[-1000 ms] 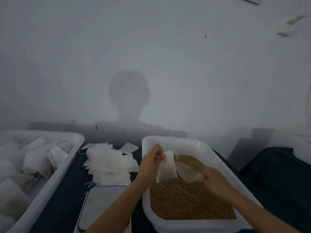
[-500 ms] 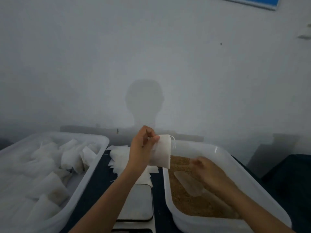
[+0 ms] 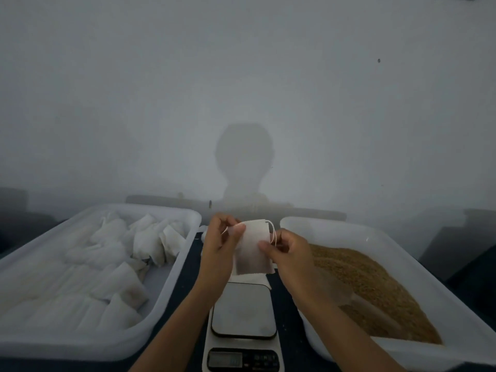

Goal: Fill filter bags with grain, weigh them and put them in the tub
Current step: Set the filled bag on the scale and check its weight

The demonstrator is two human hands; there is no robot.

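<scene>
Right hand has left the scoop in the grain tub and joined the left hand at the filter bag.

Head view: both hands pinch the bag by its top corners near the drawstring, prob. to close it. Bag hangs above the scale, between filled-bag tub and grain tub, i.e. ready for weighing.

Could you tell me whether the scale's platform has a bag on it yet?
Not yet. The scale's platform is bare; both hands, left and right, hold the filter bag above it.
</scene>
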